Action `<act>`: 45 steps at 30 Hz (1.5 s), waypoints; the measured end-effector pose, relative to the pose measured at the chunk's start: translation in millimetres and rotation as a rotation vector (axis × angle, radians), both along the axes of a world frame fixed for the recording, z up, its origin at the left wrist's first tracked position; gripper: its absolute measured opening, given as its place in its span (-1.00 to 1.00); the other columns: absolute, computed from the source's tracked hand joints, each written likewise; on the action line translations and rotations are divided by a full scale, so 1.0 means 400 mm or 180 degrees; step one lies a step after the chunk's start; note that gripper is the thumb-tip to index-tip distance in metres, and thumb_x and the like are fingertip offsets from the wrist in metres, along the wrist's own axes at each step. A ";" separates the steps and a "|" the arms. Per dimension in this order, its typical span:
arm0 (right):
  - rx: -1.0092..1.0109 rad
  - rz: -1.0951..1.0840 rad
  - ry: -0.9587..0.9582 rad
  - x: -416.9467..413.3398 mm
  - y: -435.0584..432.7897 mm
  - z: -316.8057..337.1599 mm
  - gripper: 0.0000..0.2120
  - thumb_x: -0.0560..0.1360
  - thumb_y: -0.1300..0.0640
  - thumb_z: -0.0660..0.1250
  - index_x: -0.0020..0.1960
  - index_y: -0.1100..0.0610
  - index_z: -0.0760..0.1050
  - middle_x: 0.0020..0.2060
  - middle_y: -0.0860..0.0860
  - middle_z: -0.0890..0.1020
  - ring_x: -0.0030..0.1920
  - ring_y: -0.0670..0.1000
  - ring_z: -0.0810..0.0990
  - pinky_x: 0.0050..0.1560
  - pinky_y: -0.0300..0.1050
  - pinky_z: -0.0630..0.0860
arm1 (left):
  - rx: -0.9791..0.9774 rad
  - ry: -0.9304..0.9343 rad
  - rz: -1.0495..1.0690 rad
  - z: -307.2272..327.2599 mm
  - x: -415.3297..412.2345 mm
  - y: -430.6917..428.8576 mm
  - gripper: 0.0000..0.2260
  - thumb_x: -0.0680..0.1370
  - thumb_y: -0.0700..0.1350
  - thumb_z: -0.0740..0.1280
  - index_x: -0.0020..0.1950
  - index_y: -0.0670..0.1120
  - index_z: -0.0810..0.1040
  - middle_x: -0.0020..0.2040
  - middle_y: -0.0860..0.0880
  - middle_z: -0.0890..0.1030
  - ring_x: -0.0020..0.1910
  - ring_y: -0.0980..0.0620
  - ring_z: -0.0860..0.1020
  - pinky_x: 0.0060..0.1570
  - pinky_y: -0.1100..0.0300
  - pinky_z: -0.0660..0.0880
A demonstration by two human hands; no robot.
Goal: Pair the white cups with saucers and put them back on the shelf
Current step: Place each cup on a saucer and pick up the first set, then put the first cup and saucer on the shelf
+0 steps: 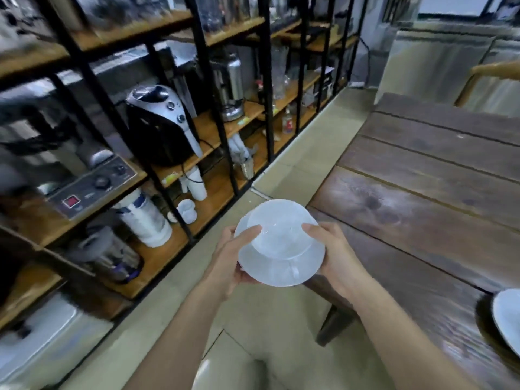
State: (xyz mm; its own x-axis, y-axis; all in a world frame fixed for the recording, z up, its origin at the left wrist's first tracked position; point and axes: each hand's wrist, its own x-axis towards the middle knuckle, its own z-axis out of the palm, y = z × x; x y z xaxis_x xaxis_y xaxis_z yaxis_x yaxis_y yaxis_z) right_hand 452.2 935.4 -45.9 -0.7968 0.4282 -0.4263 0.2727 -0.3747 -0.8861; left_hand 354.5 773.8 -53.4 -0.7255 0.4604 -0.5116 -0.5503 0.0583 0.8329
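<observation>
currently carried over the floor: white cup [281, 235] seated on saucer [281, 266], handle toward the body. left hand [228, 260] and right hand [334, 254] clamped on opposite saucer edges, thumbs against the cup wall. shelf [174, 175] off to the left, nearer the left hand; counter [422, 215] to the right. likely next: swing left.

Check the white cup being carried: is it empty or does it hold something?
Empty. The cup sits upright on the saucer, and its bare white bottom shows through the open top.
</observation>
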 end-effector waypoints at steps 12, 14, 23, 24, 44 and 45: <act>0.0305 0.1180 0.0238 -0.288 -0.558 0.071 -0.48 0.38 -0.15 0.36 0.24 0.02 0.31 0.12 0.05 0.48 0.05 0.11 0.50 -0.19 -0.03 0.52 | 0.0217 0.0202 0.1340 0.108 -0.066 -0.604 -0.19 0.11 0.23 0.48 0.30 0.03 0.36 0.24 -0.13 0.50 0.12 -0.23 0.54 -0.19 -0.13 0.61; 0.0270 0.1275 0.0289 -0.347 -0.676 0.079 -0.49 0.39 -0.12 0.36 0.25 0.02 0.31 0.13 0.06 0.46 0.08 0.13 0.49 -0.13 0.02 0.54 | 0.0183 0.0336 0.1556 0.130 -0.092 -0.724 -0.27 0.18 0.20 0.49 0.27 0.02 0.36 0.20 -0.12 0.51 0.08 -0.20 0.56 -0.25 -0.10 0.61; 0.0301 0.2003 0.0636 -0.568 -1.177 0.136 -0.69 0.38 -0.17 0.36 0.01 -0.10 0.34 0.02 -0.02 0.46 0.01 0.04 0.47 -0.15 0.01 0.55 | 0.0107 0.0500 0.2129 0.228 -0.191 -1.202 -0.25 0.23 0.20 0.45 0.35 -0.01 0.34 0.27 -0.18 0.51 0.16 -0.23 0.54 -0.01 -0.27 0.56; 0.0270 0.2064 0.0643 -0.590 -1.220 0.141 -0.65 0.38 -0.17 0.36 0.06 -0.09 0.34 0.01 -0.02 0.45 0.00 0.04 0.47 -0.18 -0.01 0.54 | 0.0137 0.0494 0.2177 0.235 -0.205 -1.244 -0.28 0.25 0.18 0.46 0.34 0.00 0.35 0.26 -0.17 0.51 0.16 -0.23 0.55 -0.01 -0.27 0.56; 0.0469 0.2917 0.0846 -1.282 -1.869 0.171 -0.80 0.43 -0.08 0.35 -0.11 0.04 0.44 -0.15 0.00 0.52 -0.17 -0.03 0.51 -0.29 -0.11 0.44 | -0.0686 0.0556 0.3919 0.249 -0.794 -1.809 -0.49 0.42 0.08 0.43 0.28 -0.10 0.42 0.17 -0.13 0.56 0.08 -0.18 0.57 0.02 -0.15 0.58; 0.0550 0.2958 0.0883 -1.307 -1.893 0.173 -0.80 0.43 -0.07 0.35 -0.17 0.05 0.43 -0.21 -0.01 0.50 -0.21 -0.06 0.49 -0.32 -0.15 0.38 | -0.0817 0.0495 0.3998 0.248 -0.820 -1.832 -0.48 0.42 0.09 0.42 0.29 -0.13 0.44 0.16 -0.14 0.57 0.08 -0.20 0.56 0.08 -0.16 0.55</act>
